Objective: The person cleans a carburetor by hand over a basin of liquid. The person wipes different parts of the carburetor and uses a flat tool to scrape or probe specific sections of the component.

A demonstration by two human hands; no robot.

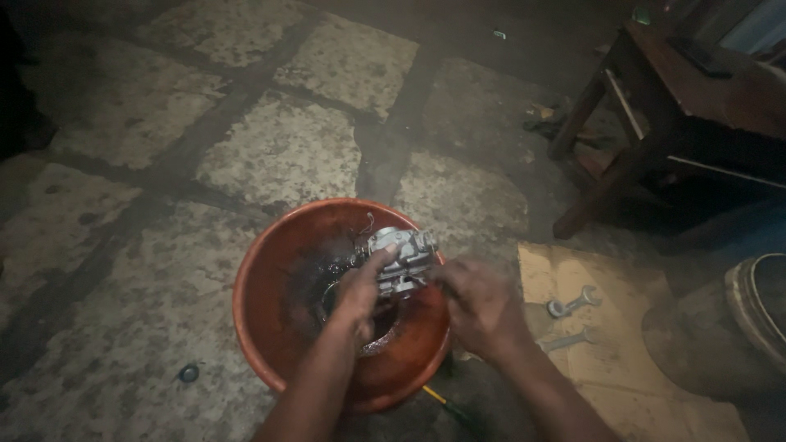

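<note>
Grey metal carburetor [403, 255] held up over the middle of an orange-red plastic basin [262, 278], slightly above its far rim, body tilted. Left hand [360, 290] wrapped on its near left side, thumb laid across the top, fingers closed tight around the casting. Right hand [481, 307] at the carburetor's right edge, fingers curled in toward it and seemingly pinching something small there; too dim and blurred to tell exactly what, or whether the fingertips actually meet. Dark oily liquid and black grime pooled in the basin bottom beneath the hands. Basin sitting on a rough floor of pale stone slabs [282, 151] with dark joints between. Just right of the basin, a flattened sheet of cardboard [622, 344] carrying two spanners [573, 301] lying near each other. Yellow-handled tool [438, 398] poking out from under the basin's near edge. Small dark round cap [189, 373] on the floor to the left, well apart. Dark wooden bench [655, 115] at upper right, tyre [757, 307] at the right edge
</note>
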